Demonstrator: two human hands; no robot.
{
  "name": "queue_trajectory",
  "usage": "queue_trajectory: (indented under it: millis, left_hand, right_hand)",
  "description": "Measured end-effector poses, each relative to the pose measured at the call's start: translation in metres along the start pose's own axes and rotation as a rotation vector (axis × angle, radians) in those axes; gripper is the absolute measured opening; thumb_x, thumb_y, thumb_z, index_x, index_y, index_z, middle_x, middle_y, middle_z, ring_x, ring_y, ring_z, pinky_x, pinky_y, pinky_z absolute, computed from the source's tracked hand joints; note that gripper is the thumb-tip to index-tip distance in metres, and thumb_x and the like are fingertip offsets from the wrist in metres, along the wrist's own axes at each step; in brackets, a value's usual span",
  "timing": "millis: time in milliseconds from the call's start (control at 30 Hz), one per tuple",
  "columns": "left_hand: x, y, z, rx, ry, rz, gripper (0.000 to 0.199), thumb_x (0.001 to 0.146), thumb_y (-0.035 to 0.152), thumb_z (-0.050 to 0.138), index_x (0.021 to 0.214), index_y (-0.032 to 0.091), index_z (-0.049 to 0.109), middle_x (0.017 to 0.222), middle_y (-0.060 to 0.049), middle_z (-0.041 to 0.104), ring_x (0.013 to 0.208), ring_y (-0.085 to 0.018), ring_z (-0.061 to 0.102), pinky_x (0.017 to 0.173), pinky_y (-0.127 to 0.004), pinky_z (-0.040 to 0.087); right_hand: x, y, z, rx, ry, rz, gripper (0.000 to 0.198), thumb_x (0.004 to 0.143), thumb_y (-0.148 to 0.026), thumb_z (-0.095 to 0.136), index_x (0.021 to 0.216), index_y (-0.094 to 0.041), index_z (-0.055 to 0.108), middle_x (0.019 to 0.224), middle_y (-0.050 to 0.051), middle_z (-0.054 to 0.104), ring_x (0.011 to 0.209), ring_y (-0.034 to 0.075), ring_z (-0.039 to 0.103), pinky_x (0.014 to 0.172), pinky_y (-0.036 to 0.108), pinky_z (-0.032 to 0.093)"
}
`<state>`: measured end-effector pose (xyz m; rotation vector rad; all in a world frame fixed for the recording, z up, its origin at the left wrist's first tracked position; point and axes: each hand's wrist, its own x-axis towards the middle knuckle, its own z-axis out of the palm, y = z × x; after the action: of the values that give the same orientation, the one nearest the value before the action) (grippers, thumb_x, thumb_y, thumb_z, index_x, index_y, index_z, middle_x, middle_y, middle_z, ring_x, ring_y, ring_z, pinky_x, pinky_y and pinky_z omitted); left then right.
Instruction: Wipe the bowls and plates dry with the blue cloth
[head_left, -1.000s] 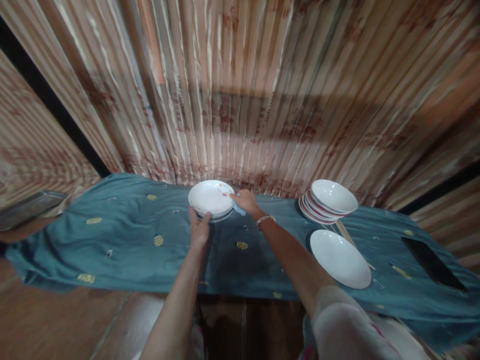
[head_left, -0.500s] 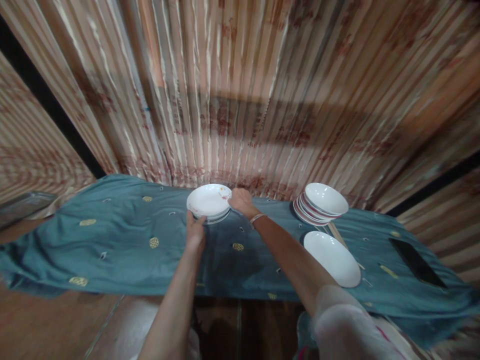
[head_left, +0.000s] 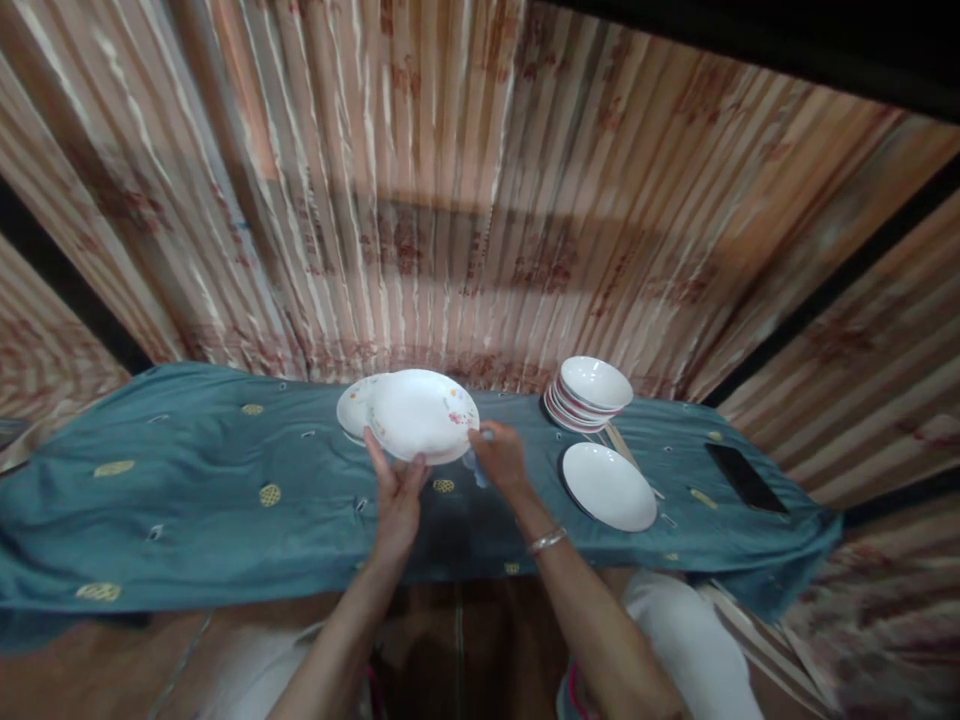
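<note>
A white plate with a small flower print (head_left: 420, 415) is raised in front of me, held between both hands. My left hand (head_left: 397, 492) grips its lower left rim, thumb and finger spread along the edge. At the right rim, my right hand (head_left: 499, 455) is closed on the plate. Something pale blue and cloth-like (head_left: 475, 467) shows beneath the right hand, too small to make out. Behind the held plate, partly covered by it, more flowered plates (head_left: 351, 410) rest in a stack on the teal cloth (head_left: 225, 500).
To the right stands a stack of white bowls (head_left: 592, 390) with red bands. A white oval dish (head_left: 609, 487) lies in front of it, beside some chopsticks (head_left: 621, 445). A dark phone (head_left: 745, 477) lies farther right. A pleated curtain (head_left: 420, 200) hangs behind the table.
The top plate has come off the stack and moved right and toward me, in both hands. My view has shifted slightly right.
</note>
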<state>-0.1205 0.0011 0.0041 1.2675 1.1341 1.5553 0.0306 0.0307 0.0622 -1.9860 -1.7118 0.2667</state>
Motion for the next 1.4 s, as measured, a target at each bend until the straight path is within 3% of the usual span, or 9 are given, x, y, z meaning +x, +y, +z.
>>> queue_trajectory:
  millis: [233,333,433,500,600,767,1000,1233,1400]
  left_hand:
    - [-0.028,0.014,0.016,-0.369,-0.102,-0.452,0.099,0.078,0.019,0.063,0.157,0.039,0.007,0.157,-0.006,0.039,0.11,-0.023,0.067,0.082,-0.037,0.061]
    - [-0.035,0.008,0.017,-0.369,-0.147,-0.592,0.098,0.073,0.016,0.062,0.157,0.035,0.015,0.152,-0.01,0.046,0.085,-0.018,0.071,0.069,-0.032,0.061]
    - [-0.042,-0.002,0.016,-0.342,-0.198,-0.667,0.095,0.072,0.016,0.06,0.157,0.032,0.02,0.146,-0.011,0.053,0.079,-0.018,0.071,0.061,-0.029,0.059]
    - [-0.045,-0.008,0.016,-0.315,-0.214,-0.701,0.094,0.072,0.015,0.059,0.157,0.031,0.022,0.142,-0.012,0.057,0.08,-0.02,0.071,0.062,-0.03,0.059]
    - [-0.045,-0.015,0.016,-0.289,-0.199,-0.73,0.095,0.075,0.014,0.06,0.158,0.032,0.017,0.134,-0.012,0.062,0.081,-0.021,0.071,0.066,-0.033,0.059]
    - [-0.041,-0.023,0.016,-0.283,-0.15,-0.714,0.076,0.083,0.038,0.064,0.152,0.026,0.034,0.134,-0.014,0.062,0.091,-0.026,0.07,0.07,-0.036,0.059]
    - [-0.042,-0.031,0.012,-0.35,-0.18,-0.696,0.078,0.082,0.057,0.061,0.149,0.024,0.041,0.129,-0.014,0.064,0.091,-0.028,0.068,0.067,-0.038,0.059]
    - [-0.043,-0.038,0.011,-0.352,-0.155,-0.663,0.072,0.083,0.053,0.063,0.146,0.024,0.046,0.146,-0.012,0.053,0.112,-0.031,0.063,0.074,-0.04,0.06]
    - [-0.042,-0.038,0.009,-0.311,-0.197,-0.67,0.07,0.086,0.053,0.058,0.149,0.027,0.041,0.149,-0.011,0.049,0.106,-0.029,0.066,0.072,-0.039,0.059]
  right_hand:
    - [-0.08,0.077,0.006,0.467,0.032,0.157,0.041,0.085,-0.051,0.054,0.071,-0.017,0.072,0.061,0.002,0.067,0.06,0.016,0.061,0.059,0.024,0.042]
    - [-0.101,0.104,-0.007,0.596,0.055,0.134,0.051,0.084,-0.061,0.051,0.07,-0.016,0.072,0.061,0.003,0.066,0.058,0.015,0.058,0.056,0.024,0.042]
    - [-0.106,0.113,-0.023,0.584,0.159,0.14,0.053,0.087,-0.062,0.048,0.086,-0.015,0.075,0.073,0.005,0.071,0.066,0.018,0.062,0.062,0.027,0.048]
    - [-0.102,0.11,-0.024,0.52,0.254,0.09,0.051,0.092,-0.057,0.046,0.102,-0.016,0.073,0.094,0.009,0.075,0.085,0.022,0.067,0.077,0.031,0.053]
    - [-0.093,0.1,-0.007,0.37,0.315,-0.062,0.049,0.096,-0.045,0.041,0.129,-0.013,0.06,0.13,0.017,0.064,0.12,0.026,0.059,0.103,0.042,0.047]
    - [-0.085,0.092,0.017,0.068,-0.215,-0.287,0.04,0.097,-0.026,0.04,0.122,-0.008,0.066,0.131,0.021,0.063,0.127,0.027,0.057,0.111,0.046,0.042]
    - [-0.09,0.064,0.002,0.151,-0.45,-0.394,0.036,0.1,-0.022,0.037,0.111,-0.015,0.07,0.127,0.012,0.067,0.128,0.021,0.056,0.111,0.039,0.041]
    - [-0.077,0.041,0.047,0.337,-0.331,-0.492,0.042,0.086,-0.002,0.044,0.121,-0.017,0.062,0.142,0.01,0.056,0.135,0.019,0.049,0.115,0.038,0.039]
    - [-0.038,0.041,0.059,0.067,-0.189,-0.516,0.025,0.088,-0.007,0.051,0.104,-0.011,0.069,0.121,0.015,0.066,0.118,0.024,0.058,0.109,0.04,0.044]
